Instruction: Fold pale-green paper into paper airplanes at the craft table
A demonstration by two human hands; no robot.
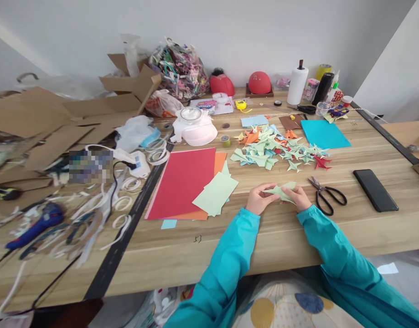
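Between my two hands is a folded piece of pale green paper (281, 191), held just above the wooden table. My left hand (260, 198) pinches its left end, and my right hand (298, 197) grips its right end. Beyond them lies a pile of folded paper shapes (264, 148) in green, orange, blue and red. Left of my hands, pale green sheets (216, 193) overlap a stack topped by a large red sheet (185, 182). Black-handled scissors (323, 195) lie partly spread beside my right hand.
A black phone (376, 190) lies to the right, with a turquoise sheet (325, 134) farther back. A white cap (195, 127) and a small spool (225, 140) sit behind the red sheet. Cardboard, a blue glue gun (38, 225) and white strips clutter the left side.
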